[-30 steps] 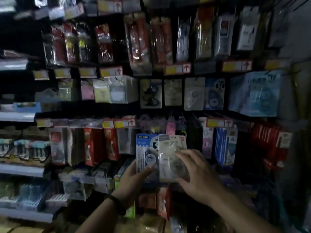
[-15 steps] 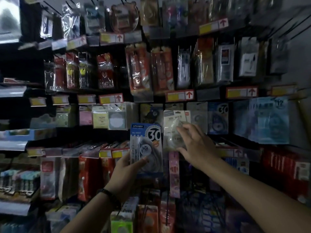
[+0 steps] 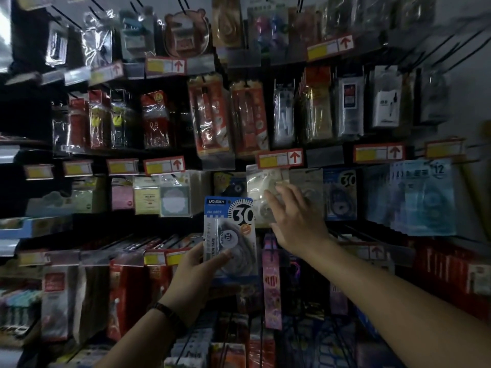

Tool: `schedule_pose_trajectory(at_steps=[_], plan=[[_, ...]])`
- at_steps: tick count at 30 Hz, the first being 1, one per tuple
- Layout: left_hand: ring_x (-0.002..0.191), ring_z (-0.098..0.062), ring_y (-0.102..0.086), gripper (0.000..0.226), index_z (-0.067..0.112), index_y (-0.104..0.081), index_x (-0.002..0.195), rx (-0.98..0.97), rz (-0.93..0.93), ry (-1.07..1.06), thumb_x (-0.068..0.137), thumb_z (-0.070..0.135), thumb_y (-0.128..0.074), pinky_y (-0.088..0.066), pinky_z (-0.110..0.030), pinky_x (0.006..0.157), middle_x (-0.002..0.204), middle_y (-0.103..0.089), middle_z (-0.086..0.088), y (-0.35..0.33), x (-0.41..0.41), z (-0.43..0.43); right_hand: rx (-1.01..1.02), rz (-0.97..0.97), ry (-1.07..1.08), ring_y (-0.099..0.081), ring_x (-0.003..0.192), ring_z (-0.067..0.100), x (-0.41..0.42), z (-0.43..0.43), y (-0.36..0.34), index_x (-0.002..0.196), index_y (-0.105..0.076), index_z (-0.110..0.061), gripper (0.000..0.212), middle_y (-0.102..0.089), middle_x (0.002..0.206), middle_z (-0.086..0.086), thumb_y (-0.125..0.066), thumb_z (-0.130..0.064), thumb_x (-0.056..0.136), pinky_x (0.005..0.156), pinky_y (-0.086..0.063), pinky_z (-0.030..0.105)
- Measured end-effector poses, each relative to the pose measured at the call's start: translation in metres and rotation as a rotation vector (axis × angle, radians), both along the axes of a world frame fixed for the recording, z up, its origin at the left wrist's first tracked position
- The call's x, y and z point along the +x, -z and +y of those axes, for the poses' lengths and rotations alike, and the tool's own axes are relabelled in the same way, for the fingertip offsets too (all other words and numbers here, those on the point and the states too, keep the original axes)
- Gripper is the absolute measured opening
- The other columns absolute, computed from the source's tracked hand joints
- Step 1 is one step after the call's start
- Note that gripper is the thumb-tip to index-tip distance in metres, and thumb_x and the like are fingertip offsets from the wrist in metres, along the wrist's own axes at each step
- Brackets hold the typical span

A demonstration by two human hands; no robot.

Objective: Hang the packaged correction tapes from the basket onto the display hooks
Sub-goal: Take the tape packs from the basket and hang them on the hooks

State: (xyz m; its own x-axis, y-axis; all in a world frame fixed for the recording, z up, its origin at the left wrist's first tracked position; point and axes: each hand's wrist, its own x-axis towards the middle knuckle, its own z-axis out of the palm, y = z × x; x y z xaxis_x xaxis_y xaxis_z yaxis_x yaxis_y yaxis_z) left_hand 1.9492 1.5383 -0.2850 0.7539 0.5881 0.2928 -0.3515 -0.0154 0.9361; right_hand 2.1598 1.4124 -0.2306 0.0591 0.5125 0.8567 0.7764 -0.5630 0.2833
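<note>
Head camera looks at a dim shop wall crowded with hanging stationery. My left hand [image 3: 194, 274] is low in the middle and grips a blue correction tape pack [image 3: 229, 235] by its lower left corner, with the thumb across the front and the fingers curled behind. The pack stands upright in front of the display, clear of any hook. Its card shows a large "30" and a round tape dispenser under clear plastic. A dark wristband [image 3: 166, 310] circles that wrist.

My right hand [image 3: 295, 219] reaches higher, up and to the right of the blue pack. It holds a pale correction tape pack [image 3: 259, 187] against the middle row of the display, its lightly bent fingers spread over the pack's front and lower right side. The pack's top edge sits just below a red-edged price label [image 3: 280, 158] with an upward arrow. The pack is blurred, so I cannot tell whether its hole is on the hook.

Just right of my right hand hangs another blue "30" tape pack [image 3: 340, 195], and beyond it a thick bunch of light blue packs marked "12" [image 3: 425, 197]. Packs of sticky notes [image 3: 148, 195] sit to the left in the same row. Red-carded pen packs [image 3: 210, 115] hang in the row above.
</note>
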Motion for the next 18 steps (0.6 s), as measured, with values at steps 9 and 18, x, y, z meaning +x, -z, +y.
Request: schedule_pose_trajectory(at_steps=[9,18], plan=[[0.099,-0.033,-0.079,0.026,0.015,-0.069,0.123,-0.008,0.007,-0.026,0.097,0.011,-0.066,-0.065,-0.052,0.079,0.112,-0.081,-0.009,0.003,0.005,0.003,-0.084,0.134,0.090,-0.034,0.140,0.032,0.007,0.015,-0.007,0.155,-0.035,-0.017,0.076,-0.039,0.148,0.012,-0.068,-0.034,0.088,0.095,-0.054,0.048],[0.101,-0.020,-0.078,0.023,0.027,-0.073,0.118,0.044,-0.038,-0.093,0.096,0.022,-0.071,-0.065,-0.046,0.088,0.107,-0.082,0.004,-0.003,0.013,-0.006,-0.135,0.193,0.121,-0.032,0.145,0.035,0.018,0.028,-0.010,0.148,-0.039,-0.013,0.074,-0.029,0.156,0.017,-0.076,-0.014,0.084,0.105,-0.049,0.048]])
